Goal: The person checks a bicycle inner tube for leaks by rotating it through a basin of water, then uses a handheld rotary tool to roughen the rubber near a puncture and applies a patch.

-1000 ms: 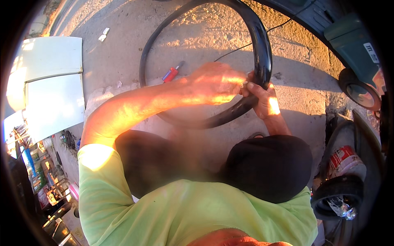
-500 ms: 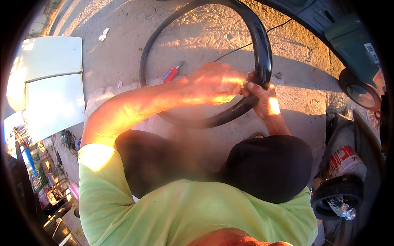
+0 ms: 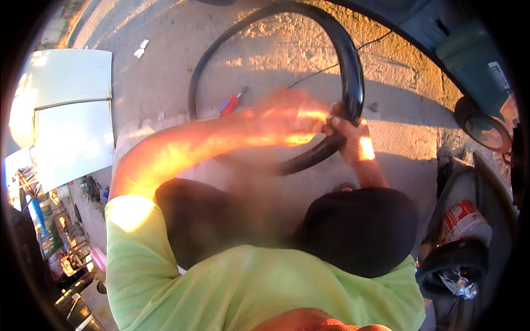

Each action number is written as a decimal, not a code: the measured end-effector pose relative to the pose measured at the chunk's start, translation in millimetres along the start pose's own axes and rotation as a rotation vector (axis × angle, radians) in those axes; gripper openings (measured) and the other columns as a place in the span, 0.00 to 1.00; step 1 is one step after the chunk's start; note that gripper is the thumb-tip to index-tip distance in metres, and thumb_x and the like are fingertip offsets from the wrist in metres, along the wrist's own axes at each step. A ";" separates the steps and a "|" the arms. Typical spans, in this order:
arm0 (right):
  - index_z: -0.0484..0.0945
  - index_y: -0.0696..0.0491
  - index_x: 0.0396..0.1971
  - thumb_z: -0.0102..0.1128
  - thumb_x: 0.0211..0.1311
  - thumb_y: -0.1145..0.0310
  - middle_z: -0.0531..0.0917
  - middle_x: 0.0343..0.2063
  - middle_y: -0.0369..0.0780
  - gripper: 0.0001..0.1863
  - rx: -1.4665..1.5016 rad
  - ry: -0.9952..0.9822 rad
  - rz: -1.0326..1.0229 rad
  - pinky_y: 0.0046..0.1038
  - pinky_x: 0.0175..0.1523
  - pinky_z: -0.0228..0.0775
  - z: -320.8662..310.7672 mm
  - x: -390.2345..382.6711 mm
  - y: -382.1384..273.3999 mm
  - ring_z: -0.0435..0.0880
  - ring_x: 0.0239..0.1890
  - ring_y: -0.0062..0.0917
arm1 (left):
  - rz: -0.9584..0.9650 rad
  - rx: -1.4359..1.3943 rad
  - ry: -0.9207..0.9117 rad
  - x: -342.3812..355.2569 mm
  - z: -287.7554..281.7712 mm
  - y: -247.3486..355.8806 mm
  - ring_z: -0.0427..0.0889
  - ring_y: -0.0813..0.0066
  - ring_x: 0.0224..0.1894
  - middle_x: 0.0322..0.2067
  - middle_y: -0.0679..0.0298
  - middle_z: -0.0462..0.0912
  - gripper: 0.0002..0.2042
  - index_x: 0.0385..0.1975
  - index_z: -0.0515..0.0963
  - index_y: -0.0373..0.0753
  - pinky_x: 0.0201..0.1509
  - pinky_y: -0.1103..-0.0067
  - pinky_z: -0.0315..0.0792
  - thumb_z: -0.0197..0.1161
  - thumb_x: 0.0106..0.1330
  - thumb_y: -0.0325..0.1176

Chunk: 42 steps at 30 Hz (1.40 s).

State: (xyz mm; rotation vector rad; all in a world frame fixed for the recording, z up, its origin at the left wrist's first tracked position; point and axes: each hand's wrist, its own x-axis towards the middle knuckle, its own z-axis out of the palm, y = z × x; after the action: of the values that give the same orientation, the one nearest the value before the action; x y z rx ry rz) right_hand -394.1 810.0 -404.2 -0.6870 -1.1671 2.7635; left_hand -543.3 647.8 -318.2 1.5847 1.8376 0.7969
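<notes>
A shiny black inner tube (image 3: 353,71) stands as a large ring in front of my knees, its thickest part on the right. My right hand (image 3: 351,134) is closed round this thick part from the near right, thumb on the inner side. My left hand (image 3: 292,115) reaches across from the left, and its fingertips are closed at the tube's inner edge, against the right thumb. What they pinch is hidden, and the hand is blurred by motion. On the ground inside the ring lies a small red and blue tool (image 3: 231,103) with a dark tip, partly behind my left forearm.
White panels (image 3: 74,138) stand at the left, with cluttered tools and containers (image 3: 66,237) below them. A thin black cable (image 3: 317,71) runs behind the tube. At the right are a small wheel (image 3: 483,124), a red and white bucket (image 3: 464,220) and a black tyre (image 3: 452,270).
The inner tube and my right hand have shifted slightly down and left in view. My left hand is more blurred; both hands stay at the same part of the tube.
</notes>
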 end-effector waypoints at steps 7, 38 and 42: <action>0.73 0.58 0.49 0.59 0.63 0.82 0.77 0.32 0.40 0.14 -0.032 0.153 0.019 0.38 0.45 0.78 1.9 2.0 2.8 0.78 0.30 0.29 | -0.143 0.216 -0.174 15.1 -10.7 12.7 0.83 0.45 0.29 0.26 0.52 0.83 0.06 0.37 0.80 0.43 0.29 0.55 0.72 0.55 0.65 0.30; 0.72 0.58 0.48 0.60 0.64 0.80 0.78 0.33 0.40 0.14 -0.042 0.031 -0.020 0.37 0.48 0.77 -0.8 1.2 -0.3 0.79 0.32 0.28 | 0.036 0.050 0.040 2.8 2.1 -2.1 0.80 0.44 0.29 0.25 0.52 0.81 0.05 0.37 0.80 0.44 0.30 0.56 0.70 0.57 0.68 0.34; 0.71 0.58 0.49 0.61 0.65 0.78 0.77 0.33 0.40 0.14 -0.047 -0.003 -0.011 0.37 0.49 0.77 -0.4 -0.8 -2.5 0.79 0.33 0.27 | -0.121 0.022 -0.044 7.0 -4.0 11.2 0.81 0.45 0.31 0.26 0.53 0.81 0.05 0.36 0.79 0.43 0.32 0.56 0.70 0.56 0.69 0.33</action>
State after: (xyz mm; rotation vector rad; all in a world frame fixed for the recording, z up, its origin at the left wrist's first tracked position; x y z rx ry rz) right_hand -393.4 811.8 -402.4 -0.6792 -1.2356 2.7369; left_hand -540.0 655.8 -307.5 1.4767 1.8968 0.6841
